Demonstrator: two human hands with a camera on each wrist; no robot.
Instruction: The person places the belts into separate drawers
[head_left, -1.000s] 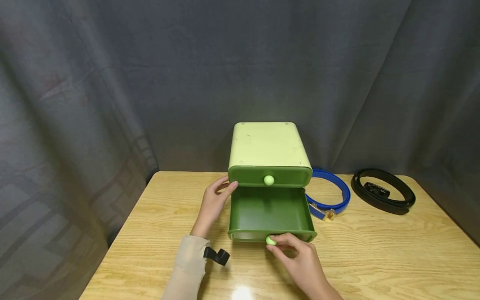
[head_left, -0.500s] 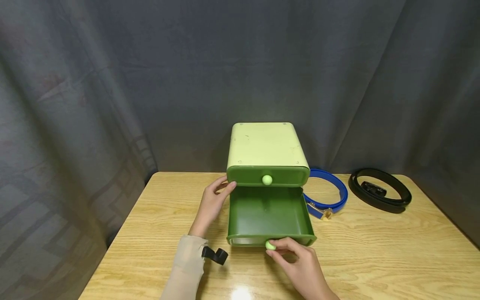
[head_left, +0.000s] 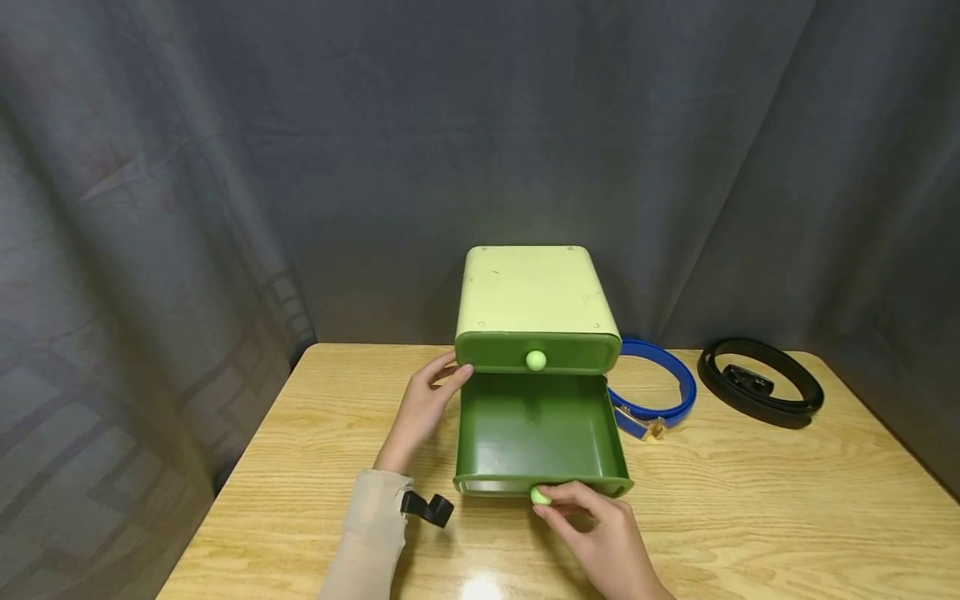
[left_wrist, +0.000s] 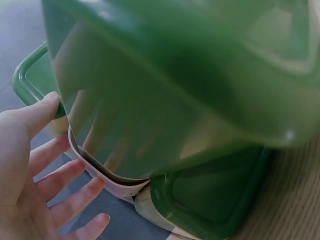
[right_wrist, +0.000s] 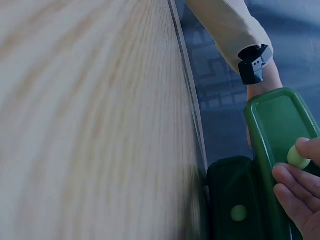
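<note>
A small pale-yellow drawer cabinet (head_left: 536, 287) with green drawers stands on the table. Below the closed top drawer (head_left: 495, 353), another drawer (head_left: 536, 429) is pulled well out and looks bare inside. My right hand (head_left: 603, 533) pinches its round pale-green knob (head_left: 540, 496) between thumb and fingers, also visible in the right wrist view. A lower closed drawer (right_wrist: 230, 187) shows there too. My left hand (head_left: 427, 400) rests against the cabinet's left side. In the left wrist view its fingers are spread and fairly straight, the thumb near the top drawer's edge.
A coiled blue belt (head_left: 678, 379) with a gold-coloured buckle lies right of the cabinet. Farther right is a coiled black belt (head_left: 780, 408). Behind the wooden table (head_left: 750, 500) hangs a dark grey curtain (head_left: 480, 150).
The right hand has drawn the drawer a little farther out toward me by its knob, with most of that movement in the first half second. The left hand has stayed at the cabinet's side.
</note>
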